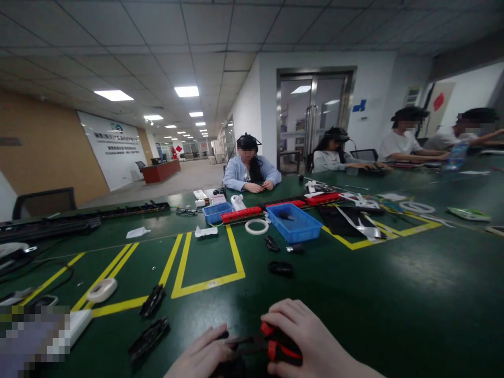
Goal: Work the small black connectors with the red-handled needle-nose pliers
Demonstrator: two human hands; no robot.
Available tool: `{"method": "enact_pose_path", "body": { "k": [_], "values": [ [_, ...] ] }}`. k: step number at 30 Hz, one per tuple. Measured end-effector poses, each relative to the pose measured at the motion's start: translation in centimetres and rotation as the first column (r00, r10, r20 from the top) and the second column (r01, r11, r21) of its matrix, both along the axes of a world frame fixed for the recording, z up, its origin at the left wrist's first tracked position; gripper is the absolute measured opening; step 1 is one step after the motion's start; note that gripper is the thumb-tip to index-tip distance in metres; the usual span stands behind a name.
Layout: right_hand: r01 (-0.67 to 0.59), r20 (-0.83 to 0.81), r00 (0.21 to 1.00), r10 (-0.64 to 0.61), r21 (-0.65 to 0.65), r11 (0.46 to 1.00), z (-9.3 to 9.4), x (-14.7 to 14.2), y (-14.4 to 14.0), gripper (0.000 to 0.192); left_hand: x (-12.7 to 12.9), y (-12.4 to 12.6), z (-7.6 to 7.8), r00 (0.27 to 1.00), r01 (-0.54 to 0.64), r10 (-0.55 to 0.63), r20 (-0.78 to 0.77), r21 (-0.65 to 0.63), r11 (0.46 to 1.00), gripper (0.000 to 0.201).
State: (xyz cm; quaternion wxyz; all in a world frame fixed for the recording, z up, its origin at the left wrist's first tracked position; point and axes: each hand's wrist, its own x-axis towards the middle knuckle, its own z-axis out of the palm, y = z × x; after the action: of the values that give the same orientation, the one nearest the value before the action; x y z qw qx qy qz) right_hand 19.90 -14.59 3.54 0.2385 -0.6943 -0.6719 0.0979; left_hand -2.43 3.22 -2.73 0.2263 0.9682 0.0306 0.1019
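At the bottom edge, my right hand (303, 336) is wrapped around the red-and-black handles of a pair of pliers (275, 344). The dark jaws point left toward my left hand (205, 354), whose fingers pinch a small dark part (223, 334) at the jaw tips. Both hands hover just over the green table (394, 294). What the left fingers pinch is mostly hidden.
Black plastic parts (151, 302) lie left of my hands, another (280, 269) ahead. A blue bin (293, 223), a white tape ring (256, 226) and red strips (241, 213) sit mid-table. Yellow tape lines mark the surface. Several people sit across the table.
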Motion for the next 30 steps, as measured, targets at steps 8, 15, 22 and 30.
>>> {"method": "enact_pose_path", "body": {
  "k": [8,15,22,30],
  "values": [
    [-0.120,0.239,0.969,0.060,0.247,0.962,-1.6,-0.4,0.5,0.049,-0.3,-0.4,1.8,0.997,0.034,-0.035,-0.070,-0.014,0.999,0.050],
    [-0.159,0.359,0.933,0.019,0.364,0.918,-1.8,0.0,0.6,0.048,-0.4,-1.9,3.9,0.998,-0.027,0.024,-0.062,-0.057,0.998,0.035],
    [-0.193,0.380,0.924,0.038,0.378,0.905,-1.6,0.3,0.1,0.050,-0.5,-2.0,3.6,0.999,-0.040,0.042,0.019,-0.077,0.996,0.029],
    [-0.229,0.344,0.934,0.097,0.368,0.901,-2.3,0.5,-0.1,0.049,-1.1,-2.5,4.6,0.998,-0.068,0.069,0.004,-0.075,0.995,0.023]
  ]
}}
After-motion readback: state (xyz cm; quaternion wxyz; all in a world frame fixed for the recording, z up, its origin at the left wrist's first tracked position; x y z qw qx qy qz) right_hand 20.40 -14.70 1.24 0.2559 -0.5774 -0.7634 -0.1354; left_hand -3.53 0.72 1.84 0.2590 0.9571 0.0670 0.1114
